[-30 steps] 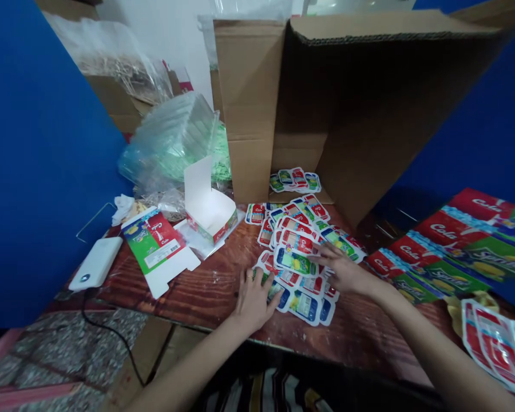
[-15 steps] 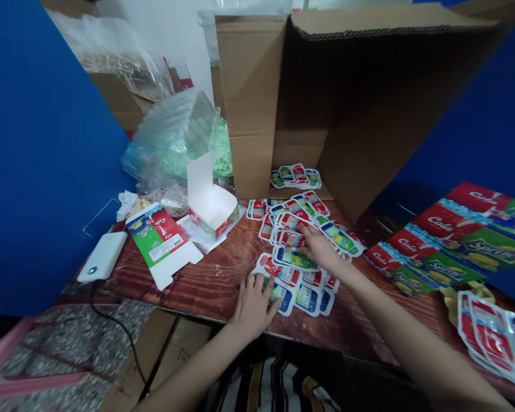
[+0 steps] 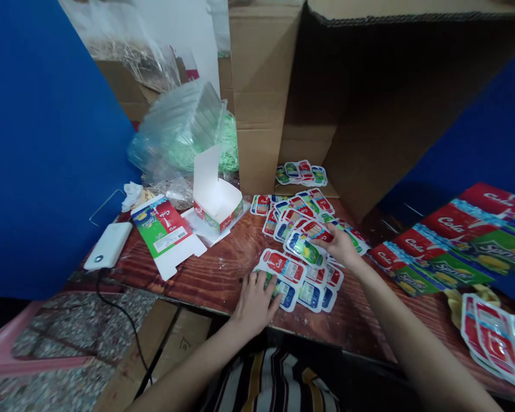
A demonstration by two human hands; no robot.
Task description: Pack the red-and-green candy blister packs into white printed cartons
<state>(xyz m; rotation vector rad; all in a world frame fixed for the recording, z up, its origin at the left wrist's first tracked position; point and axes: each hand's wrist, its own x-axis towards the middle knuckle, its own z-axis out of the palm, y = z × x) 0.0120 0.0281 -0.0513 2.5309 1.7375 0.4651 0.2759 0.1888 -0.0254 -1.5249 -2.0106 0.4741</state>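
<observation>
My left hand (image 3: 254,304) lies with fingers spread on the near edge of a group of flat, bottle-shaped blister packs (image 3: 282,268), red Cola and green-and-blue ones. A ring is on one finger. My right hand (image 3: 342,247) pinches the right edge of a red-and-green blister pack (image 3: 304,249), tilted just above the near group. Its fingertips are partly hidden. Behind it, more blister packs (image 3: 297,207) lie overlapped in a loose heap.
An open white-lined carton (image 3: 218,200) and a flat printed carton (image 3: 165,232) lie left. A white power bank (image 3: 109,246) with a cable sits by the table edge. A large cardboard box (image 3: 260,103) stands behind. Printed Cola-Sprite cartons (image 3: 450,229) and other blister packs (image 3: 493,329) are right.
My right hand has drawn slightly right and now grips a pack, which has shifted and turned. My left hand stays on the near group. The view has tilted a little.
</observation>
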